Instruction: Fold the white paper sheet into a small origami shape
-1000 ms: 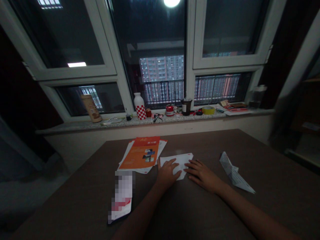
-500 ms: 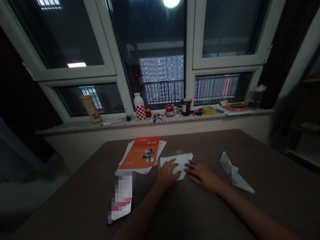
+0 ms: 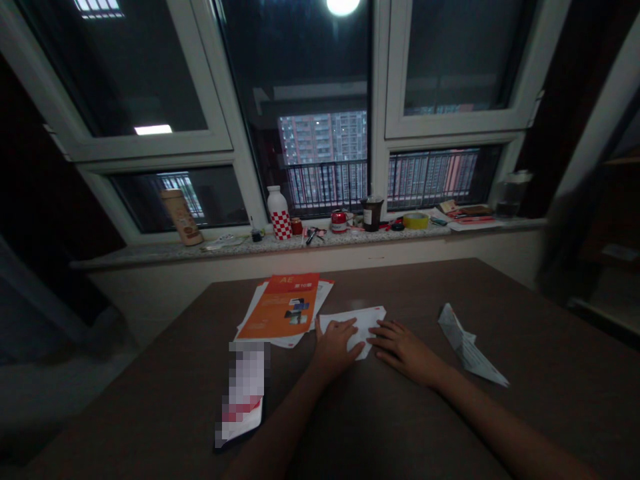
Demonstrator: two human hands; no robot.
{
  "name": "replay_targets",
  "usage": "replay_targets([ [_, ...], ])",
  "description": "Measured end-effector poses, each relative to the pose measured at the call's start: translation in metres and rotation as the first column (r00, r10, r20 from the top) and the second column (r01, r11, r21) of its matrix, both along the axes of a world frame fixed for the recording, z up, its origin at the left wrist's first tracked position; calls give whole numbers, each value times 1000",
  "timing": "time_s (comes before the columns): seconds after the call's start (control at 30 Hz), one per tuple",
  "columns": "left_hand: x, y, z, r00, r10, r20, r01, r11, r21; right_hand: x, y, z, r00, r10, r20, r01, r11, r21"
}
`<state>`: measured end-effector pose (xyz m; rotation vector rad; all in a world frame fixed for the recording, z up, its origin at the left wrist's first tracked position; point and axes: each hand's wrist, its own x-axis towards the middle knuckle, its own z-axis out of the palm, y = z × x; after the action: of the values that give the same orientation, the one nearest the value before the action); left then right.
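Observation:
A white sheet of paper (image 3: 364,319) lies partly folded on the dark brown table (image 3: 380,413), with a pointed corner toward me. My left hand (image 3: 334,347) lies flat on its left part, fingers spread and pressing down. My right hand (image 3: 404,347) rests flat on its right lower edge, fingers stretched toward the left hand. Neither hand lifts the paper.
An orange leaflet (image 3: 285,305) on a stack of white sheets lies left of the paper. A folded paper shape (image 3: 469,347) lies to the right. A flat white and red item (image 3: 243,393) sits near the front left. The windowsill (image 3: 310,241) holds bottles, cans and a tape roll.

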<state>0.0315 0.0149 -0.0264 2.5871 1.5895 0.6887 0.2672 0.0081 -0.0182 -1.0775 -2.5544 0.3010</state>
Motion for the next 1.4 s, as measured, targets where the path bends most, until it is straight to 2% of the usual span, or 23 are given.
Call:
replay_targets([
  [0.4,-3,4,2,996,-26,-83,24,999,-35,-1,0,-1,1000,11,-28,-11,1000,13],
  [0.63,-8,4,2,995,-70,-65,65,995,-73,0,1,-2,1000,3,-31,-3,1000,-23],
  [0.8,-8,3,4,997,-62,-56,56,994,-98,3,4,-6,995,-5,-99,-1,998,-55],
  [1.07,-8,1,2,996,-66,-55,63,997,-53,3,3,-4,995,-4,-101,-3,998,-66],
  [1.4,-9,1,3,992,-82,-98,73,993,-88,3,4,-4,994,-2,-109,-7,996,-87],
])
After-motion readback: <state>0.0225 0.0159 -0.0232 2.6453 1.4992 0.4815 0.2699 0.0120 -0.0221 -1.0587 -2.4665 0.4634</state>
